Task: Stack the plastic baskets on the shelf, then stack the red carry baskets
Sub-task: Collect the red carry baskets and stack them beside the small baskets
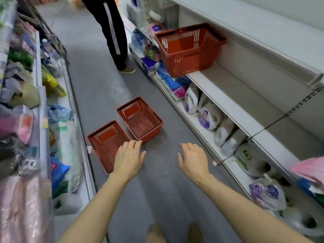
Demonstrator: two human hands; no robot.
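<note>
Two red carry baskets lie side by side on the grey aisle floor: the nearer basket on the left, the farther basket just right of it. A third red basket rests on the white shelf at the right, jutting past its edge. My left hand hovers palm down over the near right corner of the nearer basket, fingers apart and holding nothing. My right hand is stretched out over bare floor, also open, right of both floor baskets.
A person in dark trousers stands in the aisle beyond the baskets. The left shelving is packed with bagged goods. Detergent jugs and bags fill the right lower shelf. My feet show at the bottom.
</note>
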